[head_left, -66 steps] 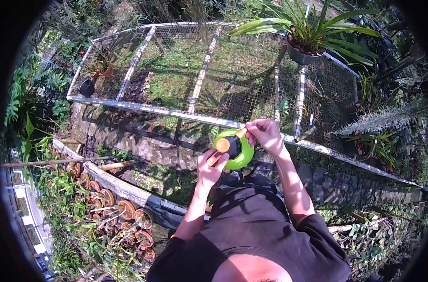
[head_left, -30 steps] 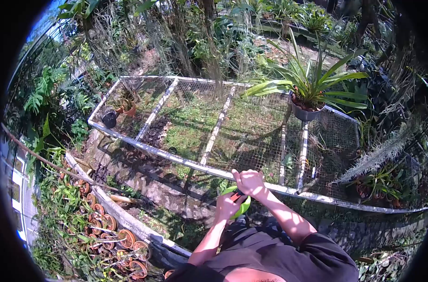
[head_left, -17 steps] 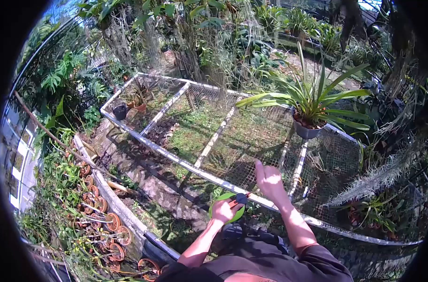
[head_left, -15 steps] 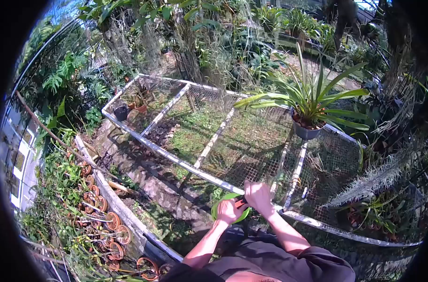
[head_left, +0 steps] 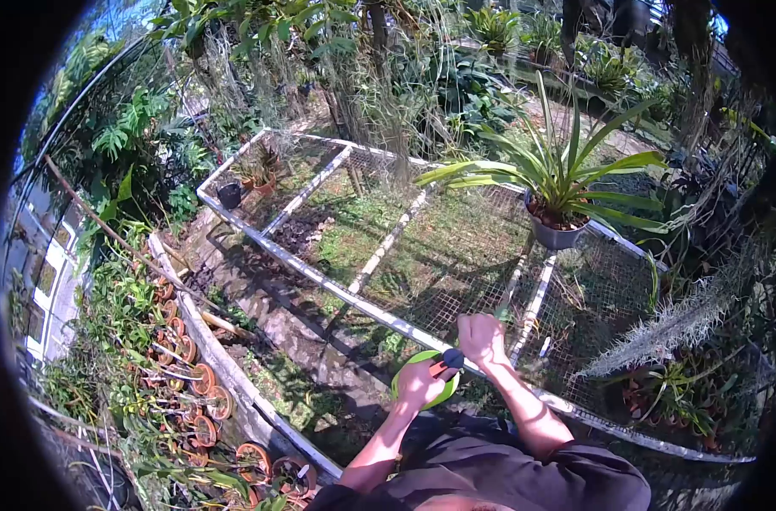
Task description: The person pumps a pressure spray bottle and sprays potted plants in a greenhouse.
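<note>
Garden: sunlit greenery all round, clay pots (head_left: 204, 379) massed toward 8 o'clock.
Mesh bench (head_left: 352, 295): white-railed, spanning the middle; a potted plant (head_left: 558, 200) shows against it at 2 o'clock.
Green bottle (head_left: 446, 393): near 6 o'clock, by the bench's near rail, with a dark top (head_left: 453, 358) and orange-red handle (head_left: 439, 370).
Left hand (head_left: 418, 383): wrapped round the handle, steadying the bottle.
Right hand (head_left: 483, 336): curled in, at the dark top's 1 o'clock side; whether it touches or grips anything, I cannot tell.
Bottle's feel: probably stiff, smooth plastic, slippery when wet; its weight depends on hidden contents. The handle looks the surest hold.
Shift at the top: half a second ago the right hand covered it; now it shows bare beside the knuckles. Left grip looks unchanged.
</note>
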Demonstrator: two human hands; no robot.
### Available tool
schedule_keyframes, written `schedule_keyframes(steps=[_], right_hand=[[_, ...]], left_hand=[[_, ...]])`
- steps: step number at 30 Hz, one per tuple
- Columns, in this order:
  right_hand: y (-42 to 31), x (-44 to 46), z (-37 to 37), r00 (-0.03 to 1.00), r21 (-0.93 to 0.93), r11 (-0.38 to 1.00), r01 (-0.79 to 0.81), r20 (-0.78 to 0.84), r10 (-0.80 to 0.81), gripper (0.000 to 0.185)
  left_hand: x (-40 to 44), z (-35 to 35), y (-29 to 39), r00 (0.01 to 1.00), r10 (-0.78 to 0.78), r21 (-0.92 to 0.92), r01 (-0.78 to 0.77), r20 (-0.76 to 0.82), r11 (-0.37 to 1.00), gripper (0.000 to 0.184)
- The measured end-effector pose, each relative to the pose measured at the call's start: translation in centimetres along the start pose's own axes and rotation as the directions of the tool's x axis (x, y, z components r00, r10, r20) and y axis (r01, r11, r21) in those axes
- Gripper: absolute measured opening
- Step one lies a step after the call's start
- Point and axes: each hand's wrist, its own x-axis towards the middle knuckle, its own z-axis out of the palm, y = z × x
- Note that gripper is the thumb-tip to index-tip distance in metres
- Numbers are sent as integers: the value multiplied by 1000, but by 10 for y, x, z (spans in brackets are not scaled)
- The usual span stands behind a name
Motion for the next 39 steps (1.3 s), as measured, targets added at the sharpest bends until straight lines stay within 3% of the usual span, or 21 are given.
schedule_keyframes(steps=[2, 4, 7, 10, 12, 14, 15, 16, 18, 19, 20, 22, 23, 26, 28, 30, 31, 32, 34, 36, 39], right_hand=[[3, -29, 29, 996, -81, 997, -2, 90, 9, 18], [16, -22, -1, 972, 183, 969, 166, 137, -193, 7], [12, 1, -26, 999, 56, 997, 47, 17, -48, 10], [1, -34, 32, 971, -53, 997, 63, 234, -49, 12], [30, -28, 32, 929, 209, 978, -4, 364, -74, 17], [11, 30, -45, 770, 225, 812, -539, 524, 366, 17], [15, 13, -16, 954, 50, 977, -207, 231, 190, 16], [5, -16, 24, 983, -42, 999, 27, 185, -19, 15], [13, -34, 47, 961, 35, 999, 28, 275, -36, 17], [16, -23, 32, 905, 261, 953, -154, 425, 29, 20], [12, -4, 10, 877, 217, 965, -146, 480, 25, 25], [2, 34, -47, 988, 73, 995, -69, 140, 58, 27], [-6, 31, -39, 972, 1, 988, -157, 178, 155, 23], [16, -15, 27, 928, 79, 994, -80, 370, 45, 21], [44, -14, 25, 835, 215, 971, 101, 513, -200, 24], [36, 32, -26, 849, 202, 957, -209, 524, 75, 25], [39, 28, -20, 978, 13, 1000, 27, 207, -30, 19], [25, 10, 13, 920, -29, 988, -153, 361, 153, 21], [20, -18, 38, 893, -181, 983, 44, 449, 42, 20], [63, -30, 62, 914, 108, 967, 229, 319, -252, 17], [47, 23, 0, 990, -49, 998, 27, 140, -20, 12]], left_hand=[[0, 14, -6, 1000, -7, -18, 7, -14, 1000, 47], [0, 43, -42, 998, 56, 30, -56, -19, 998, 47], [-2, 35, -25, 981, 104, -39, -112, -165, 993, 46], [-6, 18, 6, 986, 111, 18, -109, -128, 994, 37], [-9, 29, -12, 980, 153, 78, -144, -129, 986, 36], [-10, 29, -6, 987, 94, -7, -96, -127, 995, 35], [-9, 25, -3, 991, 56, -43, -62, -125, 997, 34], [-3, 29, 4, 991, -4, -79, -7, -134, 997, 35], [-4, 22, 13, 988, 38, -77, -50, -150, 996, 39], [0, 16, 18, 980, 68, -98, -87, -189, 991, 40], [-9, 15, 19, 975, 77, -120, -104, -208, 987, 41], [-2, 32, 0, 975, 33, -237, -86, -222, 968, 39], [-4, 22, 15, 984, 0, -188, -34, -177, 982, 36], [5, 19, 33, 978, 56, -52, -68, -199, 996, 32], [8, 30, 12, 1000, 21, 21, -21, -7, 1000, 31], [13, 50, -21, 987, 43, -95, -58, -157, 994, 47], [17, 44, -11, 985, 41, -29, -46, -166, 998, 48], [16, 42, 0, 986, 34, 35, -28, -164, 999, 48], [17, 43, 5, 978, 92, -7, -95, -189, 995, 45], [8, 41, 3, 998, -25, -40, 23, -52, 999, 43], [4, 39, -5, 975, 12, -123, -40, -221, 992, 35]])
